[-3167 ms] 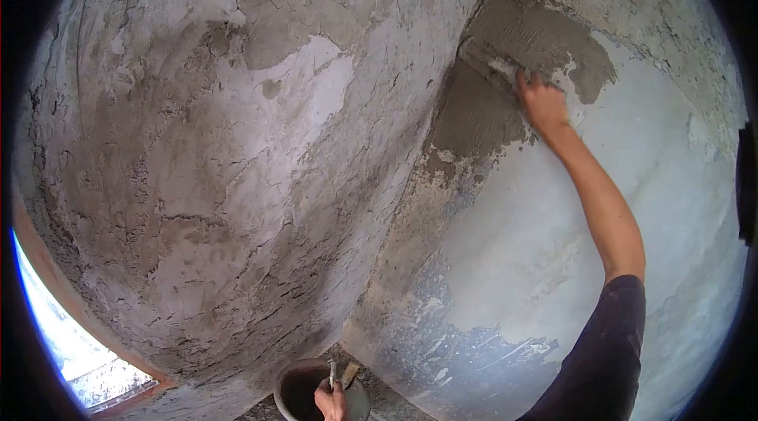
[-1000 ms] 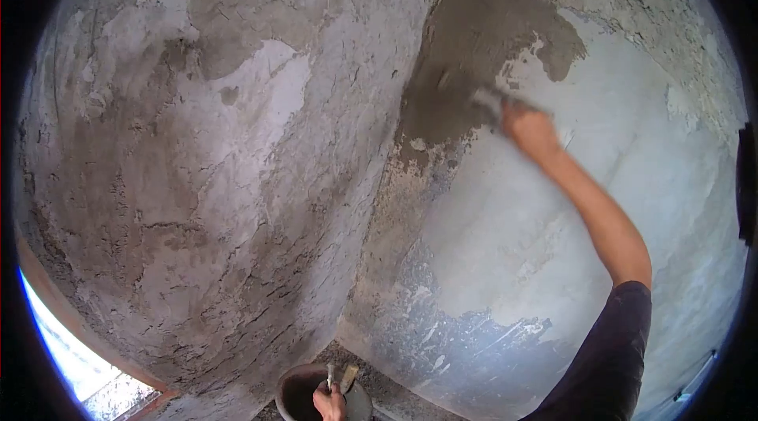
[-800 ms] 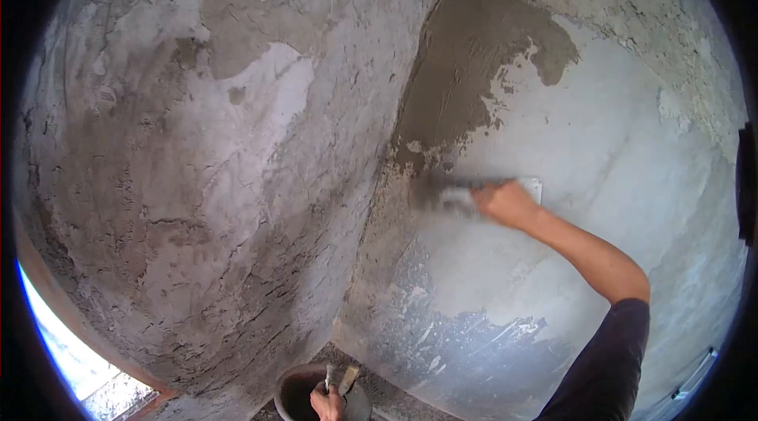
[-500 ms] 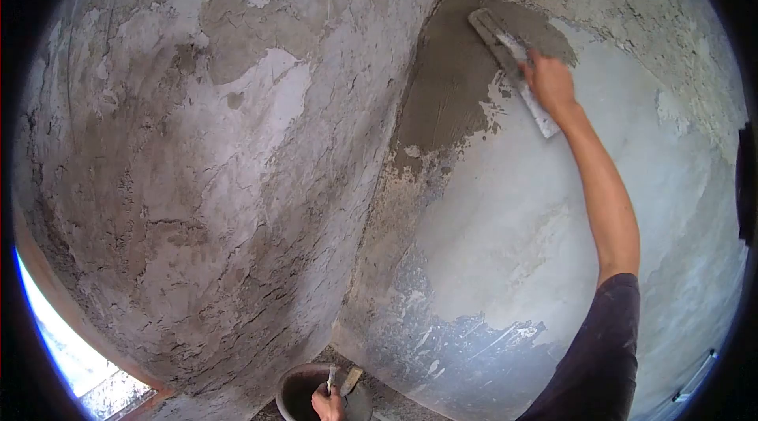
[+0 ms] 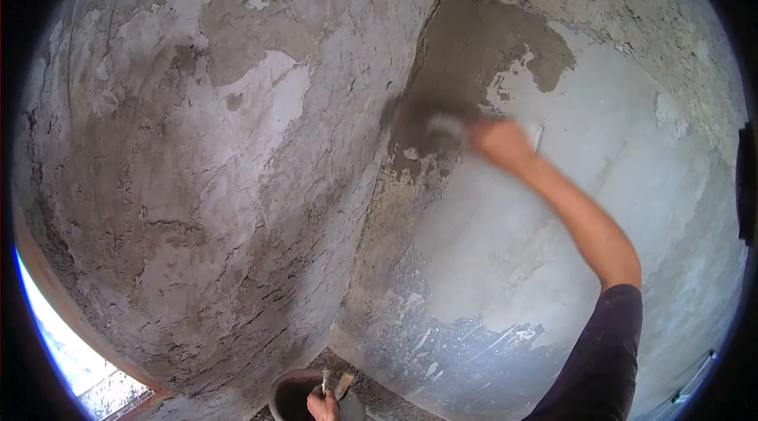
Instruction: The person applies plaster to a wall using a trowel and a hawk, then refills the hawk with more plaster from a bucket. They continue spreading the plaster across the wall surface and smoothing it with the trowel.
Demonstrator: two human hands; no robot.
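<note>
My right hand (image 5: 503, 144) is closed round a plastering trowel (image 5: 447, 130), which is smeared by motion. The blade is at the lower part of a dark, wet patch of plaster (image 5: 466, 42), near the corner where two wall faces meet. Low in the view, my left hand (image 5: 322, 406) is closed round a short, pale tool (image 5: 325, 379) that sticks up from the fingers; its kind does not show. That hand is over a dark bucket (image 5: 278, 407). Beside it a wooden piece (image 5: 344, 385) stands up at the bucket's rim.
A rough, cracked wall (image 5: 174, 184) fills the left side. On the right is a smoother, pale grey wall (image 5: 505, 223) with a bluish worn area low down. A bright opening (image 5: 67, 350) with a reddish edge is at the lower left.
My right hand and the trowel have moved down and left across the wet patch, and the blade has turned. The bucket and my left hand appear slightly lower and further left.
</note>
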